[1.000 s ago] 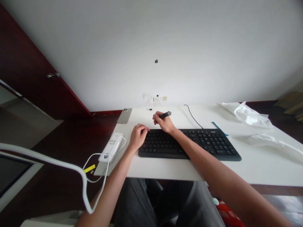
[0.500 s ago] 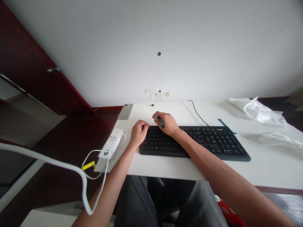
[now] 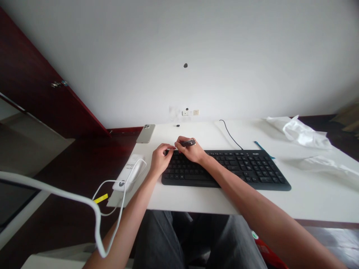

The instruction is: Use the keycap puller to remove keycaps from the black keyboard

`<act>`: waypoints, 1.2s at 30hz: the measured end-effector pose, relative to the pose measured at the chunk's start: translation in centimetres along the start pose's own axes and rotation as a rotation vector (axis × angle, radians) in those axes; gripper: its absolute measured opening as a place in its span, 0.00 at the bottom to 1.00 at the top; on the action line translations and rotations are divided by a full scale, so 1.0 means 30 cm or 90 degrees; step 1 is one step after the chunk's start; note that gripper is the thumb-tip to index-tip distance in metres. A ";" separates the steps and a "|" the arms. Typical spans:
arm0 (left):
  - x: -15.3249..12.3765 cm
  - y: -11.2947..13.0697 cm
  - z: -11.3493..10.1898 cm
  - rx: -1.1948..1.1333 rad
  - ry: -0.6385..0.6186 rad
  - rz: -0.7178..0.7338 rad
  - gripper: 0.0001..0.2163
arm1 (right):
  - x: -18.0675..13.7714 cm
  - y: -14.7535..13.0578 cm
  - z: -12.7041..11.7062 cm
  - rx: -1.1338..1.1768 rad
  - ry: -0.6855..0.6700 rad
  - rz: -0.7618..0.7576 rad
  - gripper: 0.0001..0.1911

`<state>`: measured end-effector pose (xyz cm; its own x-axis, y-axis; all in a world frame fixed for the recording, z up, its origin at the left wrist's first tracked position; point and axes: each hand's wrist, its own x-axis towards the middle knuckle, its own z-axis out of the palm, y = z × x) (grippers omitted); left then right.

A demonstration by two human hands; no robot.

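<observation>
A black full-size keyboard lies flat on the white table before me. At its upper left corner is my left hand, thumb and fingertips drawn together; whatever they pinch is too small or hidden to make out. Just to the right, my right hand is closed around a short dark pen-like tool, its shiny end pointing right. The tool's other end, by the left fingertips, is covered by my fingers. My right wrist and forearm pass over the middle of the keyboard.
On the table lie a phone, a white power strip with a white cable, a small black piece, a blue strip and crumpled white plastic. The keyboard's cord runs toward the wall.
My right hand has turned and come closer to the left fingertips. The tool in it has swung from slanting down to nearly level. The view has shifted slightly.
</observation>
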<state>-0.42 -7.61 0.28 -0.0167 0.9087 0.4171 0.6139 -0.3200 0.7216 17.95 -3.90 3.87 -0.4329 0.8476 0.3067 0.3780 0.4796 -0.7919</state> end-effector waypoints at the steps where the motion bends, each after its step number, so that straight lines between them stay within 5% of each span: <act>1: 0.000 0.002 -0.001 0.000 0.000 -0.015 0.07 | 0.001 0.003 0.002 0.025 -0.006 0.002 0.14; 9: -0.003 0.025 -0.009 -0.027 -0.042 -0.054 0.08 | -0.004 0.007 0.008 0.163 -0.044 0.018 0.17; 19: -0.001 0.013 -0.007 -0.029 0.064 -0.048 0.09 | 0.004 0.008 0.011 0.101 0.008 0.008 0.18; 36: -0.004 0.029 -0.014 0.012 -0.001 -0.040 0.17 | -0.005 -0.019 0.009 0.097 -0.002 0.022 0.26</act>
<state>-0.20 -8.10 1.09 -0.0551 0.9273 0.3702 0.6268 -0.2565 0.7358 17.59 -4.38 4.15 -0.4239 0.8626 0.2762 0.2648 0.4096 -0.8730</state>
